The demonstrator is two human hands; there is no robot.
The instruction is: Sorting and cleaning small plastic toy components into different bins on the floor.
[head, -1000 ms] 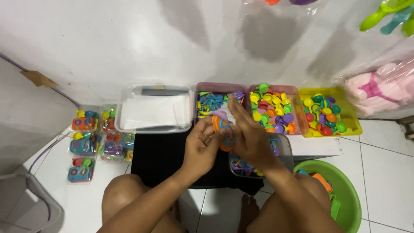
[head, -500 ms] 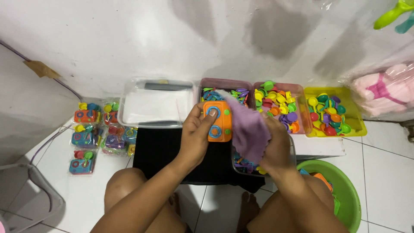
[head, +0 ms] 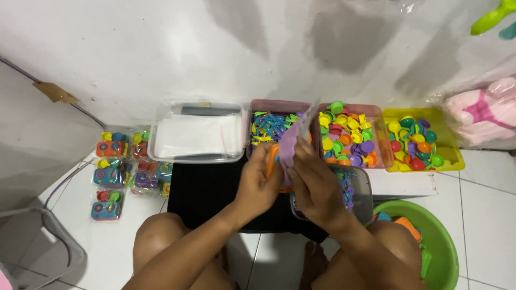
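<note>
Left hand [head: 259, 185] curled around an orange plastic toy piece [head: 272, 164], fingers wrapped over its left edge. Half a second ago held higher and flatter, with the toy's orange face and blue dials open to the camera; now drawn in toward the right hand, toy mostly hidden. Between the hands, a thin purple sheet or bag [head: 290, 145], upright, slightly tilted and blurred, covering the toy's right side; earlier draped loosely over the right hand, now brought across the toy. Judging by that, toy and purple sheet being joined, sheet going around or over the toy; cannot tell which. Right hand [head: 317, 188] pinching the lower edge of the purple sheet, fingertips touching the left hand's.

Toy: small, flat, bright orange, only a narrow strip showing, held above a black cloth [head: 209, 190] on the floor.

Further things, left to right: bagged finished toys [head: 115, 166] on white tiles; clear lidded box [head: 196, 134]; pink tray of blue and green bits [head: 269, 126]; pink tray of mixed colourful pieces [head: 349, 137]; yellow tray [head: 419, 142]; green basin [head: 438, 241] at lower right.
</note>
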